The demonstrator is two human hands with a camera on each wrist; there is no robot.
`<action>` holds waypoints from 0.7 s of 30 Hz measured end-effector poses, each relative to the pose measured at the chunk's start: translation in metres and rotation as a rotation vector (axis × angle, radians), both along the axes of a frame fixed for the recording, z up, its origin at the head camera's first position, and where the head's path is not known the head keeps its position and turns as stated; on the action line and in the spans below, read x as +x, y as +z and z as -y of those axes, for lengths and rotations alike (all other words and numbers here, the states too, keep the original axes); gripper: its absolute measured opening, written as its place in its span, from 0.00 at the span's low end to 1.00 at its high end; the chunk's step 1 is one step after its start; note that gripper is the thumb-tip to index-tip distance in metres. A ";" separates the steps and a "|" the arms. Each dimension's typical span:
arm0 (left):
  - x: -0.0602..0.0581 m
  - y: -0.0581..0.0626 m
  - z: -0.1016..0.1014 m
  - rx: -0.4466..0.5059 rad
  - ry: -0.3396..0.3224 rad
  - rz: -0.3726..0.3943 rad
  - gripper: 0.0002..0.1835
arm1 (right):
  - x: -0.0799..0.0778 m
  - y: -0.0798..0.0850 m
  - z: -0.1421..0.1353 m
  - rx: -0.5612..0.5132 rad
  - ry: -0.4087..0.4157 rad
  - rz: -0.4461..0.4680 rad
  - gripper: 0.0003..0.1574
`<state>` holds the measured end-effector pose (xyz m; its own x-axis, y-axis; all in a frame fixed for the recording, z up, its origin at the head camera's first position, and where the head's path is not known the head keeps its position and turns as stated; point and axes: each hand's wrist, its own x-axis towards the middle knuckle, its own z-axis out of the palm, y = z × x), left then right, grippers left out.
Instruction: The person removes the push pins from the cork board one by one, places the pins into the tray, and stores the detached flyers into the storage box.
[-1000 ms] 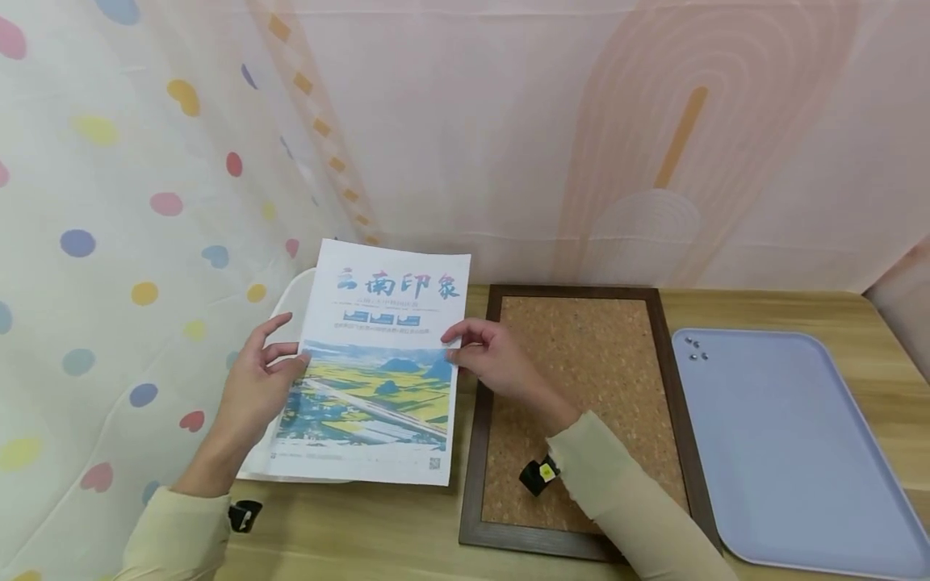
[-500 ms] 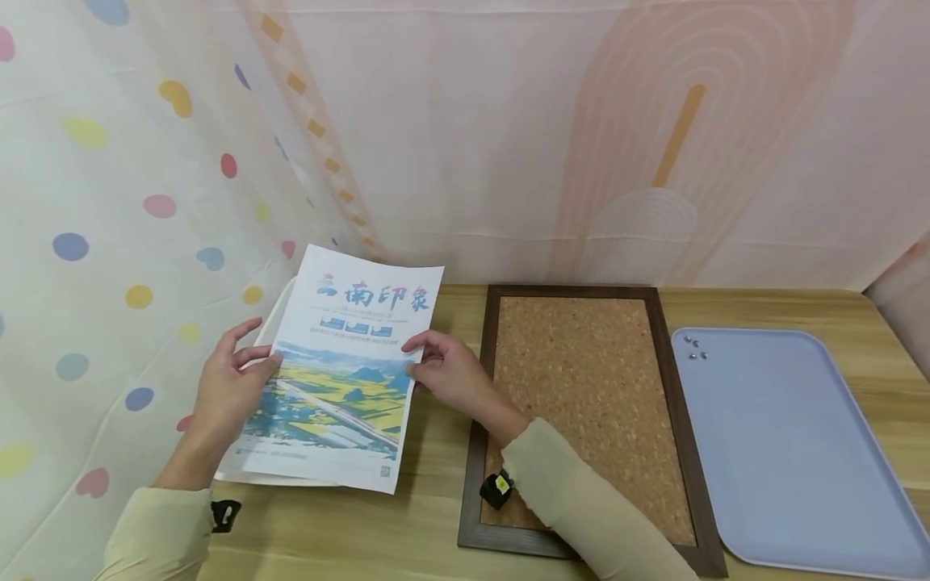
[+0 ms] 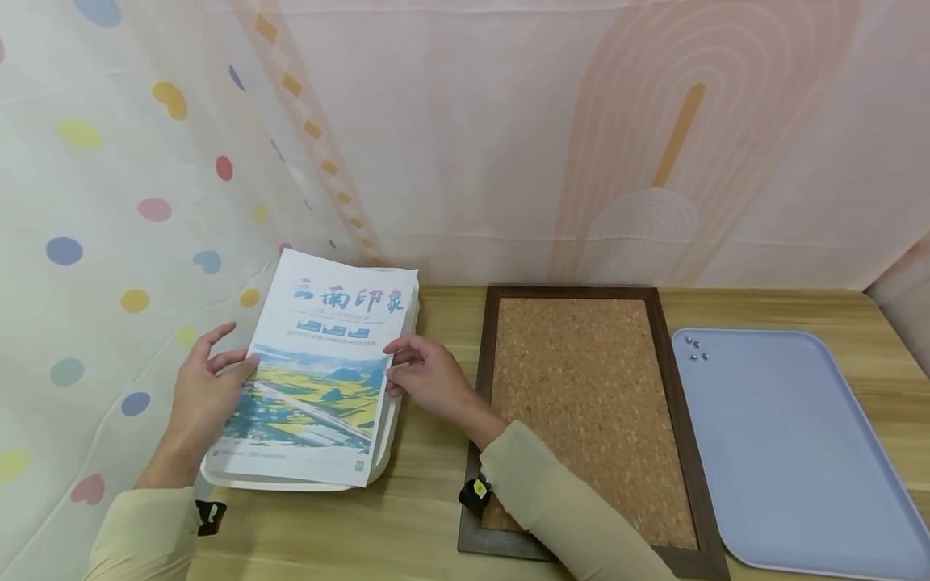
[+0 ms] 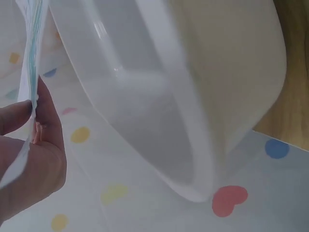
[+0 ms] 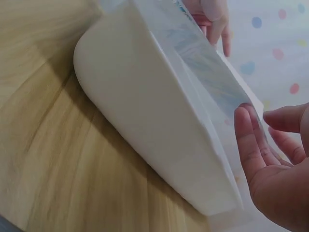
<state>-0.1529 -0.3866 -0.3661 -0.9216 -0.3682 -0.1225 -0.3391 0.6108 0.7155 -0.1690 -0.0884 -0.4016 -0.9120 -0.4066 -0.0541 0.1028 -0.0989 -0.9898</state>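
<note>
A printed paper poster (image 3: 308, 383), with large Chinese characters above a picture of yellow fields, hangs between both hands at the left. My left hand (image 3: 207, 395) pinches its left edge between thumb and fingers, and my right hand (image 3: 436, 379) pinches the right edge. Below the sheet stands a deep white plastic bin (image 3: 291, 486), mostly covered by the paper in the head view. In the right wrist view the sheet (image 5: 212, 72) is held over the bin's rim. The left wrist view shows the bin's smooth inner wall (image 4: 130, 96) beside the hand.
A cork board (image 3: 581, 403) in a dark wooden frame lies in the middle of the wooden table (image 3: 407, 541). Right of it is a pale blue tray (image 3: 792, 452) with several small metal pins (image 3: 696, 349) at its far left corner. Patterned curtains enclose the back and left.
Both hands have carried the poster leftward, from beside the cork board to over the white bin. More of the bin's right side now shows. Board and tray stay put.
</note>
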 end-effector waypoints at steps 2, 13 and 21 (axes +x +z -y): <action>-0.001 -0.001 0.003 0.003 -0.003 0.005 0.38 | 0.000 -0.001 0.002 0.002 0.005 0.018 0.17; -0.004 -0.007 0.022 0.016 -0.014 0.022 0.38 | 0.005 0.002 0.011 0.068 0.104 0.065 0.23; -0.008 -0.008 0.024 0.009 -0.005 0.035 0.38 | 0.006 0.000 0.011 0.085 0.142 0.072 0.26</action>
<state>-0.1606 -0.4108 -0.3744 -0.9185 -0.3625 -0.1578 -0.3609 0.6061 0.7087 -0.1630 -0.0997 -0.4016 -0.8381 -0.5225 -0.1569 0.1809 0.0053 -0.9835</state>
